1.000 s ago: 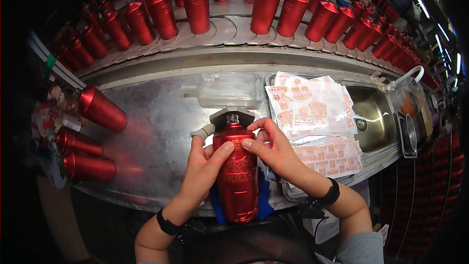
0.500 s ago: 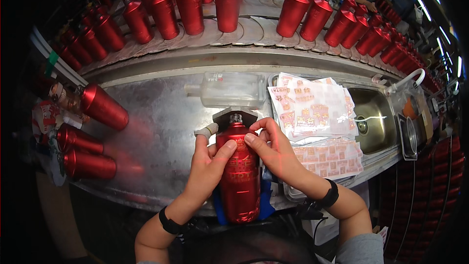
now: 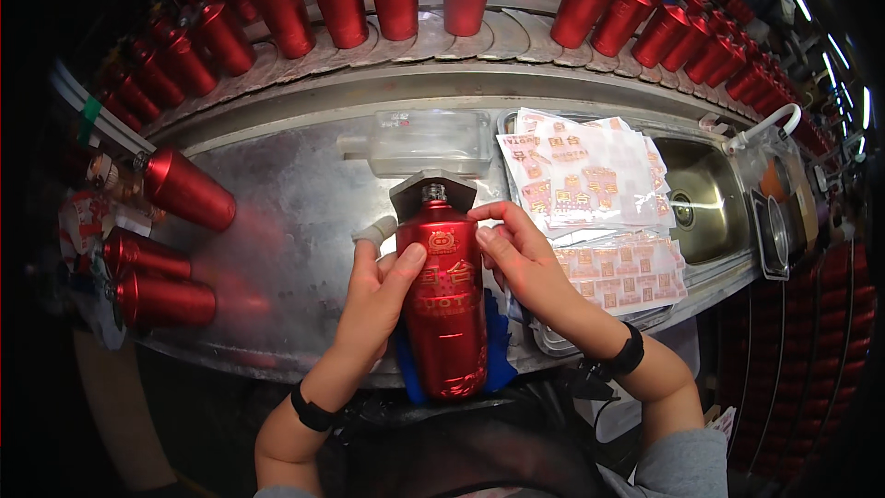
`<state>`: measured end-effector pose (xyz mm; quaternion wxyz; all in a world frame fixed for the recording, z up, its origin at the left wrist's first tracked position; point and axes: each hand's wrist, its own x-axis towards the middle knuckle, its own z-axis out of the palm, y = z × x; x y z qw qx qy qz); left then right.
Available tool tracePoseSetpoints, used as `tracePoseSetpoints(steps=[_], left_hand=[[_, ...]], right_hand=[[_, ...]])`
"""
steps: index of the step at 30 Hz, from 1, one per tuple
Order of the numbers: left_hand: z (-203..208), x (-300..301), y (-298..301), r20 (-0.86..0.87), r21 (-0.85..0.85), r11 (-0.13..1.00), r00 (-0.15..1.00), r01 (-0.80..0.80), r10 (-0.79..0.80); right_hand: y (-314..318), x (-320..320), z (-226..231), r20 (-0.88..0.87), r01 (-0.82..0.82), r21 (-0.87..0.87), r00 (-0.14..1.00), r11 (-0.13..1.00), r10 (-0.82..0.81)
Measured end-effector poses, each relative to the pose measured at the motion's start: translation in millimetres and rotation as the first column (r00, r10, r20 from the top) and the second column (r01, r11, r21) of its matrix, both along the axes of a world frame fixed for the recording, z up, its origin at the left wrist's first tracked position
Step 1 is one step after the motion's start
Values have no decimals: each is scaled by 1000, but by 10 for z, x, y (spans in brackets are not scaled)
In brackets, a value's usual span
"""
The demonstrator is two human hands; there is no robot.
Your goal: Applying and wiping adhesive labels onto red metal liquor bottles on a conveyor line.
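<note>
A red metallic bottle (image 3: 446, 337) with gold lettering and a clear glass neck leans in front of me, its base toward my body. Behind its neck stands a dark angular rest (image 3: 458, 190), and blue cloth (image 3: 499, 341) shows under its lower part. My left hand (image 3: 376, 281) is closed on the left side, thumb pressed on the upper front. A whitish wrap (image 3: 377, 229) covers one of its fingertips. From the right, my right hand (image 3: 518, 249) grips the shoulder with bent fingers, thumb at the bottle's edge. The fingertips behind the bottle are partly hidden.
Stacked printed label sheets (image 3: 590, 175) lie right of the bottle, beside a steel sink (image 3: 705, 217). A clear rectangular container (image 3: 429, 143) lies beyond it. Several red bottles (image 3: 189, 189) lie at the left; more stand on a curved conveyor (image 3: 419, 41) at the back.
My thumbs have moved apart, from the bottle's upper front toward its sides, baring more of the gold print. Bottles on the conveyor have shifted right.
</note>
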<state>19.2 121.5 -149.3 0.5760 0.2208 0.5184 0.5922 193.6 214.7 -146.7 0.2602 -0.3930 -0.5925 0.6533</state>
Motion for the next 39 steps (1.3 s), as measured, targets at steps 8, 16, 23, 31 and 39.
tracePoseSetpoints(steps=[8,16,23,31,39], left_hand=[[3,129,-250,-22,76,989,992,128,-126],[9,82,-250,-79,39,984,982,173,-170],[-30,78,-150,16,87,994,998,64,-66],[-15,-2,-156,6,115,993,1000,12,-13],[-1,-23,-172,63,109,994,998,-5,-2]], right_hand=[[-336,225,-90,-25,-98,-60,995,993,96],[-272,262,-98,-24,-133,-87,991,987,131],[-268,63,-96,26,-26,-22,999,999,27],[-291,-95,-161,-8,28,24,1000,999,-27],[-255,-116,-152,-16,34,-35,999,999,-34]])
